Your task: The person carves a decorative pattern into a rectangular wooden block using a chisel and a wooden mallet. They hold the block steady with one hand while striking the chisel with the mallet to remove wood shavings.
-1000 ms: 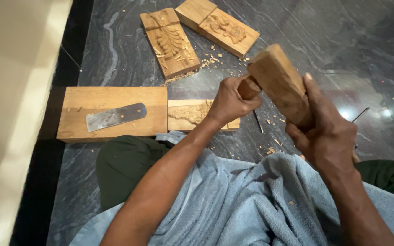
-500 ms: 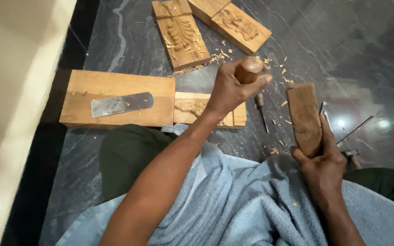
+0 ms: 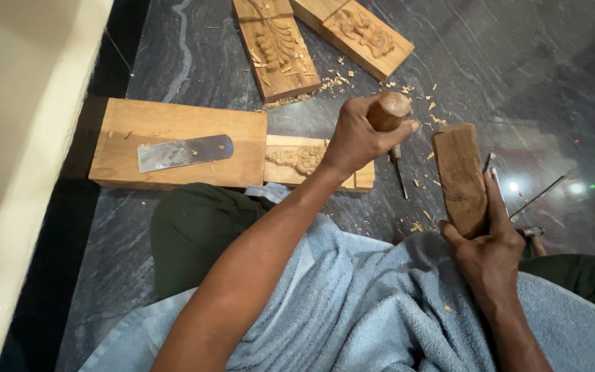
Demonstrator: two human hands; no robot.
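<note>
Left hand (image 3: 356, 138) is clamped round a chisel (image 3: 390, 127) w/ wooden handle, blade tip down near the floor. Right hand (image 3: 487, 258), at 4 o'clock from it, grips a wood block (image 3: 459, 176) held upright. Hands apart. Small carved piece (image 3: 297, 160) sits at 9 o'clock of the chisel, touching a plain board (image 3: 173, 117) w/ a metal blade (image 3: 184, 151) on it. Two carved panels (image 3: 277, 45) at 12. Blue towel (image 3: 352, 303) over the lap.

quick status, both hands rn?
Left hand: closed around the chisel handle, blade pointing down at the floor.
Right hand: closed on the wooden mallet block, held upright.
</note>
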